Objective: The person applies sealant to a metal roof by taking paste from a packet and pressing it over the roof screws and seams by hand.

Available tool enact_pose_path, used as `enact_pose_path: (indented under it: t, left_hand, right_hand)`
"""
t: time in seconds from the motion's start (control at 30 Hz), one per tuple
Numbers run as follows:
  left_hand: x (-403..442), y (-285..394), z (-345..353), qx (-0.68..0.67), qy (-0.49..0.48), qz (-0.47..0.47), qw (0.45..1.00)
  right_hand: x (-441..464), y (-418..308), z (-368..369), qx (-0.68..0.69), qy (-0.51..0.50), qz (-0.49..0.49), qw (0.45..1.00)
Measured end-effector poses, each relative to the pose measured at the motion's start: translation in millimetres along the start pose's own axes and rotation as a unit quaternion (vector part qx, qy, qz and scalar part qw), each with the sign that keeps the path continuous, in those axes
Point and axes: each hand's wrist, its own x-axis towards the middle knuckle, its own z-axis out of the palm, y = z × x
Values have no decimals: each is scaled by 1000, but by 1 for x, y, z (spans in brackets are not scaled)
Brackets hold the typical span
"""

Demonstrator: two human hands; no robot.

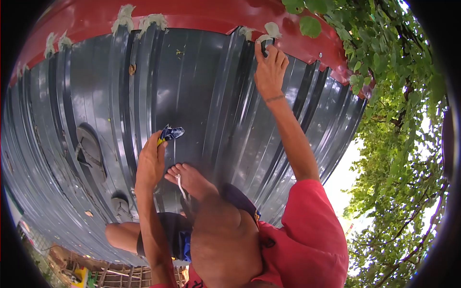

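Note:
My left hand (151, 161) is closed around a small dark blue and yellow packet (171, 133), whose crumpled, torn-looking end sticks out past the fingers. My right hand (271, 72) reaches up to the top end of a roof rib, fingers apart and slightly bent. Its fingertips touch the pale putty-like sealant (272, 30) where the dark ribbed metal sheet (189, 81) meets the red metal flashing (201, 18). Further lumps of sealant (124, 18) cover other rib ends to the left.
Two dark flip-flops lie on the sheet at the left, one larger-looking (90, 151) and one lower (122, 209). My bare foot (192, 180) rests on the metal near the middle. Leafy branches (394, 158) hang along the right edge. Ground with clutter (81, 276) shows below left.

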Motion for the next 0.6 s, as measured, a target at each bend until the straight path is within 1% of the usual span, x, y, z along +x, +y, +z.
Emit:
enact_pose_path:
  t: [0.1, 0.2, 0.3, 0.53, 0.6]
  left_hand:
    - [1, 1, 0, 6, -5, -4, 1000]
    - [2, -1, 3, 8, -8, -1, 1000]
    - [2, -2, 3, 6, -10, 1, 1000]
    - [2, -5, 3, 2, -8, -1, 1000]
    - [2, -11, 6, 8, 6, 27, 1000]
  right_hand:
    - [6, 3, -12, 27, -3, 35, 999]
    - [14, 10, -9, 4, 27, 36, 999]
    - [14, 12, -4, -5, 18, 30, 999]
    - [1, 6, 1, -24, 9, -20, 999]
    - [-1, 6, 0, -30, 5, -28, 999]
